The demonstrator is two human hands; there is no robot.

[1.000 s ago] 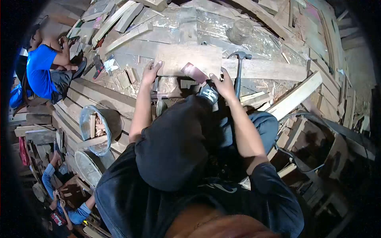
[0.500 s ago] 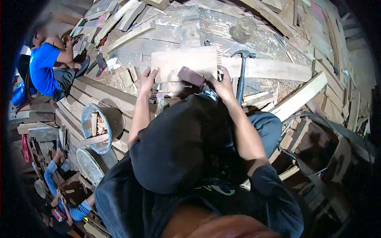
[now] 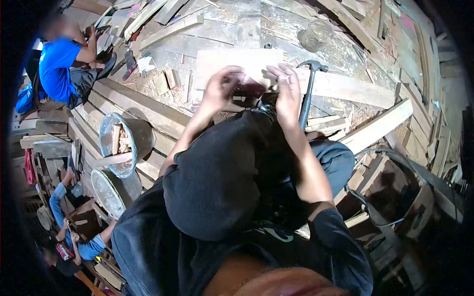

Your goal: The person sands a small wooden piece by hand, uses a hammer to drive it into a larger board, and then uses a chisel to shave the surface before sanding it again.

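Observation:
A pale, flat wooden board (image 3: 210,61) lies on the floor in front of me. My left hand (image 3: 223,85) is over its lower left part, fingers loosely bent and apart. Near the board's right end, my right hand (image 3: 286,89) is raised with its fingers spread and somewhat blurred. Between the hands sits a dark reddish-brown block-like piece (image 3: 254,89), partly hidden by my left hand. Just right of my right hand, a hammer (image 3: 307,93) with a dark handle leans across a long pale plank (image 3: 355,89).
At left stand a bucket (image 3: 104,143) with wood scraps and another pail (image 3: 101,192). A person in a blue shirt (image 3: 58,64) sits at upper left, another person (image 3: 81,241) at lower left. A glass jar (image 3: 316,35) stands beyond the hammer; loose timber lies around.
Both hands have come off the board's edges; the left moved right and inward over the board, and the right lifted with fingers spreading. The view has shifted slightly.

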